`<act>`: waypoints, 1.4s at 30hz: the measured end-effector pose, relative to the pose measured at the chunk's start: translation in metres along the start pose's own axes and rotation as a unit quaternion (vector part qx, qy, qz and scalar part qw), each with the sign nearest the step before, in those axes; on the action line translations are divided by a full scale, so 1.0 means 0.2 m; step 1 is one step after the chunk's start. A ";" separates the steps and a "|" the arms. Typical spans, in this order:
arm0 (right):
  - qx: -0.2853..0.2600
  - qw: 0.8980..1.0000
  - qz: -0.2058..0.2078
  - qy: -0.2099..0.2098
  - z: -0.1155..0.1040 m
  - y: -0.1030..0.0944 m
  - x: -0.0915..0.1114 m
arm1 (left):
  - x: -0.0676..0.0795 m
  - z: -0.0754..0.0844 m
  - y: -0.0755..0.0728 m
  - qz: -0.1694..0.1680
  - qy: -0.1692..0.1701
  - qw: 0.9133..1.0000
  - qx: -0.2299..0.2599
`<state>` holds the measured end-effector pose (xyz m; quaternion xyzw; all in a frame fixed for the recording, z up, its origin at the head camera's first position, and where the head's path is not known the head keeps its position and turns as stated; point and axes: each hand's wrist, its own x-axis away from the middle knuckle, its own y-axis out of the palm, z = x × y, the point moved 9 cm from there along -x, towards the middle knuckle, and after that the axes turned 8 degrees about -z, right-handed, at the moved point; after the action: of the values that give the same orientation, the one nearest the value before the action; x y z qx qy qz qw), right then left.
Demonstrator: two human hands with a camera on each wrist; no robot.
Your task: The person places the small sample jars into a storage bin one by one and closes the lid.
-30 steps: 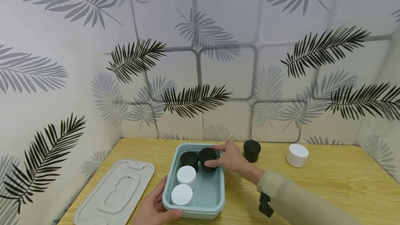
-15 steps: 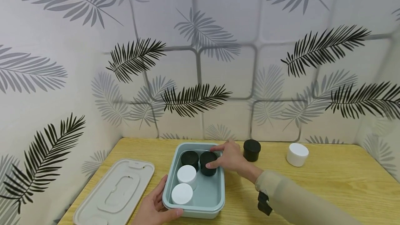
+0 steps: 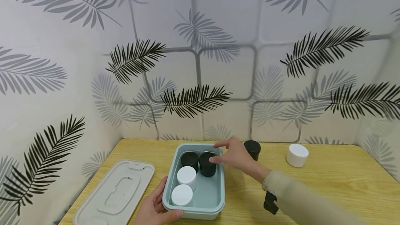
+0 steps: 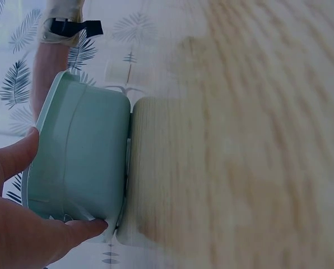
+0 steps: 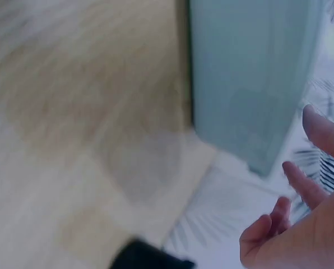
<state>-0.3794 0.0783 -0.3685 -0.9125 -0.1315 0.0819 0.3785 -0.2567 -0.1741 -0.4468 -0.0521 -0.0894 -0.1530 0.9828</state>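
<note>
**Left hand [image 3: 154, 207] grips a blue-green tub [image 3: 207, 208] of jars; right hand [image 3: 235, 153] spread at its rim**

Directions are from the tub's centre in the head view, with twelve o'clock pointing away from the person.

The tub sits on a wood-grain table [image 3: 328, 183]. Inside stand four upright jars: a first black jar [image 3: 189, 159] at eleven o'clock, a second black jar [image 3: 207, 166] at one, a white jar [image 3: 186, 175] between nine and ten, and another white jar [image 3: 182, 195] between seven and eight.

The left hand holds the tub's near corner at seven o'clock, thumb at the rim and fingers against the side. The right hand reaches over the rim at one o'clock, thumb and forefinger parted, with hold of nothing. Its thumb is right by the second black jar; whether they touch, I cannot tell.

A pale lid [image 3: 145, 169] lies flat at nine o'clock. Toward two o'clock stands a third black jar [image 3: 253, 148], partly behind the right hand; farther out, between two and three, a third white jar [image 3: 297, 155]. Behind is a leaf-patterned wall [image 3: 225, 72].
</note>
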 end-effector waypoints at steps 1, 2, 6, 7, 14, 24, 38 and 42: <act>-0.002 1.000 0.001 -0.003 0.00 -0.04 0.01 | 0.00 0.00 0.00 0.001 0.000 1.000 0.004; 0.001 1.000 0.004 -0.008 0.00 -0.08 0.03 | 0.00 -0.01 0.00 0.002 -0.001 1.000 0.006; 0.044 0.998 0.019 -0.046 0.07 -0.28 0.07 | 0.00 -0.01 0.00 0.001 0.001 1.000 0.010; 0.053 0.997 0.019 -0.052 0.10 -0.33 0.08 | 0.00 -0.01 0.00 -0.002 0.002 1.000 0.011; 0.048 0.998 -0.002 -0.040 0.47 -0.66 0.16 | -0.01 0.00 -0.01 -0.020 0.010 1.000 0.022; 0.045 0.998 -0.030 0.039 0.96 -0.82 0.29 | -0.01 -0.01 -0.02 -0.022 0.014 0.999 0.017; -0.001 0.996 -0.049 0.080 1.16 -0.79 0.36 | -0.01 0.01 0.00 -0.028 0.020 0.999 0.015; -0.024 0.995 -0.055 0.081 1.19 -0.78 0.37 | -0.01 0.00 0.00 -0.029 0.021 0.999 0.019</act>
<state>-0.3958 0.3665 -0.4274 -0.9161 -0.1525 -0.0169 0.3703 -0.2577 -0.1731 -0.4463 -0.0273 -0.0729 -0.1813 0.9803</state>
